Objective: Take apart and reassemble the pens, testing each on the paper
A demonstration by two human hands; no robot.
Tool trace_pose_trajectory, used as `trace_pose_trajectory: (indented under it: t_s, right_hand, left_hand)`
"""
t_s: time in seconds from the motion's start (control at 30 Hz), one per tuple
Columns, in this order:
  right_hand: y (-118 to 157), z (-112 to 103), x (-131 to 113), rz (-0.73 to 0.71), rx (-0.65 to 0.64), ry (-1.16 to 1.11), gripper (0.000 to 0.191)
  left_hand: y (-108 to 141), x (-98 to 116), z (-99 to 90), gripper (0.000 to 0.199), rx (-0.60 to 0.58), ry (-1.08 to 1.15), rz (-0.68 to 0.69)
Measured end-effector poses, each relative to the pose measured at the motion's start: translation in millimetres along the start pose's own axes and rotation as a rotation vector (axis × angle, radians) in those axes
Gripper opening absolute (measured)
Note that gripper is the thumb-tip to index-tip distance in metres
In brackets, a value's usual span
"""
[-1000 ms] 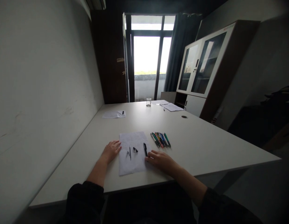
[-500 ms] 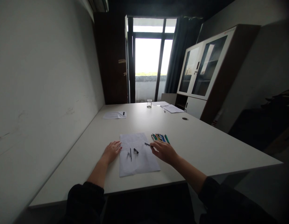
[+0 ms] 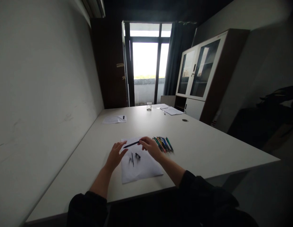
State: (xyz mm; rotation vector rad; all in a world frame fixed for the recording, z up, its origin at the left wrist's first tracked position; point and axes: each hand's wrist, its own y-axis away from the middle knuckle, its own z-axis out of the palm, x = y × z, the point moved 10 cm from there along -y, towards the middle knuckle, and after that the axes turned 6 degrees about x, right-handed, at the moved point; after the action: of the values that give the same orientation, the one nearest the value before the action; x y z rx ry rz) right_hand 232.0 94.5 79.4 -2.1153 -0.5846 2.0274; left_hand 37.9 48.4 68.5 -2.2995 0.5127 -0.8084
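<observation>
A dark pen (image 3: pixel 131 144) is pinched at its right end by my right hand (image 3: pixel 151 148), above the upper part of a white sheet of paper (image 3: pixel 143 171). Close to the pen's left end, my left hand (image 3: pixel 115 154) is raised with thumb and fingers apart; I see no grip on the pen. On the sheet below lie a thin dark refill-like stick (image 3: pixel 132 160), a short black pen part (image 3: pixel 137 155) and some small greyish pieces (image 3: pixel 130 160). Just right of my right hand, several coloured pens (image 3: pixel 163 144) lie side by side on the table.
The white table (image 3: pixel 196 151) reaches to a wall on the left. Farther back are a sheet with a dark mark (image 3: pixel 114 119), a drinking glass (image 3: pixel 149 106), stacked papers (image 3: pixel 172 110) with a pen (image 3: pixel 164 112), and a round cable hole (image 3: pixel 185 120). A cabinet (image 3: pixel 203 69) stands behind right.
My right hand has moved left from beside the coloured pens, bringing the dark pen over the sheet. My left hand has lifted off the paper's left edge and opened near the pen's end.
</observation>
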Motion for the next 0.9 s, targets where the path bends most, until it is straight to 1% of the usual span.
trace_pose_trajectory:
  t_s: [0.1, 0.2, 0.27, 0.33, 0.4, 0.47, 0.57, 0.63, 0.73, 0.8, 0.9]
  right_hand:
    - [-1.4, 24.1, -3.2, -0.016, -0.096, -0.003, 0.025]
    - [-1.3, 34.6, -0.7, -0.019, -0.133, 0.010, 0.026]
    - [-1.1, 32.3, 5.3, -0.018, -0.126, 0.044, 0.028]
    - [-0.8, 22.3, 13.9, -0.022, -0.093, 0.114, 0.030]
    - [0.2, 9.0, 24.2, -0.029, -0.060, 0.247, 0.030]
    - [2.7, 1.5, 30.7, -0.086, -0.080, 0.417, 0.026]
    - [7.8, 4.4, 41.6, -0.140, -0.198, 0.578, 0.023]
    - [10.1, 11.9, 46.9, -0.153, -0.286, 0.629, 0.025]
    - [10.3, 26.8, 47.9, -0.168, -0.409, 0.672, 0.029]
    - [8.8, 35.4, 47.6, -0.160, -0.482, 0.697, 0.030]
    - [5.8, 42.8, 51.4, -0.110, -0.571, 0.735, 0.028]
  left_hand:
    - [-1.3, 4.6, 2.3, 0.036, -0.019, 0.012, 0.012]
    - [-2.1, 5.2, 4.7, 0.030, -0.039, 0.030, 0.020]
    - [-2.2, 3.5, 6.9, 0.028, -0.057, 0.048, 0.016]
    - [-1.9, 0.0, 7.9, 0.026, -0.059, 0.065, 0.006]
    - [-1.2, -4.9, 8.6, 0.025, -0.050, 0.082, -0.009]
    - [0.1, -10.3, 10.4, 0.023, -0.047, 0.104, -0.026]
    - [2.1, -16.7, 13.0, 0.020, -0.041, 0.150, -0.045]
    - [3.0, -18.7, 14.3, 0.018, -0.040, 0.180, -0.046]
    - [4.0, -20.9, 16.5, 0.018, -0.052, 0.214, -0.051]
    - [4.8, -23.2, 17.2, 0.018, -0.054, 0.226, -0.063]
    - [5.9, -26.3, 18.2, 0.019, -0.058, 0.227, -0.076]
